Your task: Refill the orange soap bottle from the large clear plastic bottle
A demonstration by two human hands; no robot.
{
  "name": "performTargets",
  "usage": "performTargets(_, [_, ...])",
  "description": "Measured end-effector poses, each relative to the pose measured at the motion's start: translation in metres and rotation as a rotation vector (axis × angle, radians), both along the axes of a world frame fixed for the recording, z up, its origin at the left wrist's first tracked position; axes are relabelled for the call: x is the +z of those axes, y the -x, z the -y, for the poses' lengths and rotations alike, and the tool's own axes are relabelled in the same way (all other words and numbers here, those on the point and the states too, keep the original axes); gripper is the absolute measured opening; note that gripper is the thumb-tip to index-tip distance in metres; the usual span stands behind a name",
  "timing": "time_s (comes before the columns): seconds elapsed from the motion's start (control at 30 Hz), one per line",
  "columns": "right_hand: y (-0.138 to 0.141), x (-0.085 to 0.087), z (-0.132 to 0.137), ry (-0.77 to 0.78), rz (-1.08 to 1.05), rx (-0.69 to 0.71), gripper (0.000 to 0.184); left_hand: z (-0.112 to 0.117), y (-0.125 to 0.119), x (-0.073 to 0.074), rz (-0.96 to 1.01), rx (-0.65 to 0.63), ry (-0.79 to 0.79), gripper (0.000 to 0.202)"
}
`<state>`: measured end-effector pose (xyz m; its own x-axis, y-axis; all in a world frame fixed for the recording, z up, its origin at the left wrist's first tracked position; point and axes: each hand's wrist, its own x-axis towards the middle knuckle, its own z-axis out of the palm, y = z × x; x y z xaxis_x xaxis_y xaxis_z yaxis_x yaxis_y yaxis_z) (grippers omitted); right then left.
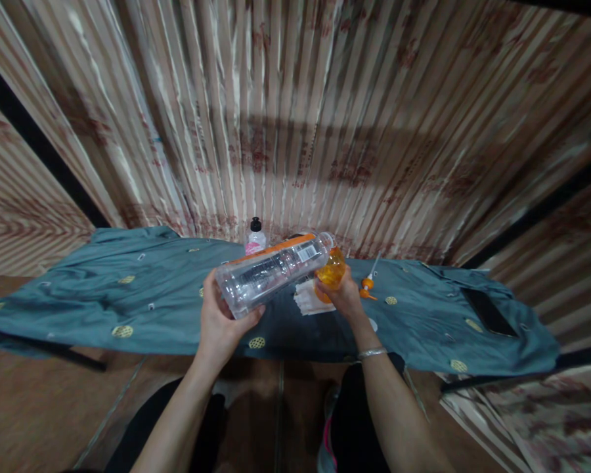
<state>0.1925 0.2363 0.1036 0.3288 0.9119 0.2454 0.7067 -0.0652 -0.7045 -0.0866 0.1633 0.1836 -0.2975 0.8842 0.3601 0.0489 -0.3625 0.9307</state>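
Note:
A large clear plastic bottle (276, 270) with an orange-edged label and a barcode lies tilted in the air, its base in my left hand (222, 320). Its mouth points right and slightly up, at the top of a smaller bottle of orange liquid (331, 269). My right hand (345, 295) is wrapped round that orange bottle. Whether the two mouths touch, I cannot tell. Under the orange bottle lies a folded white cloth or tissue (312, 301). To its right is an orange pump top (367, 285) with a pale dip tube.
A clear bottle with a black cap (255, 236) and pink label stands at the back of the table, covered by a teal cloth (167, 289). At the right lies a black phone-like slab (488, 311). Behind hangs a pleated curtain (276, 131); dark frame bars (44, 138) slope at the sides.

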Motion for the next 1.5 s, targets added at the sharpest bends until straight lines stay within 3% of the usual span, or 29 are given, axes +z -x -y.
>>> performTargets(1.17, [0.003,0.011,0.004,0.028,-0.016,0.019,0.072,-0.002,0.004,-0.01,-0.062,-0.011,-0.042,0.091])
performTargets(1.5, [0.001,0.003,0.002,-0.026,-0.029,0.031,0.073,-0.001,0.003,-0.007,-0.039,-0.009,-0.02,0.091])
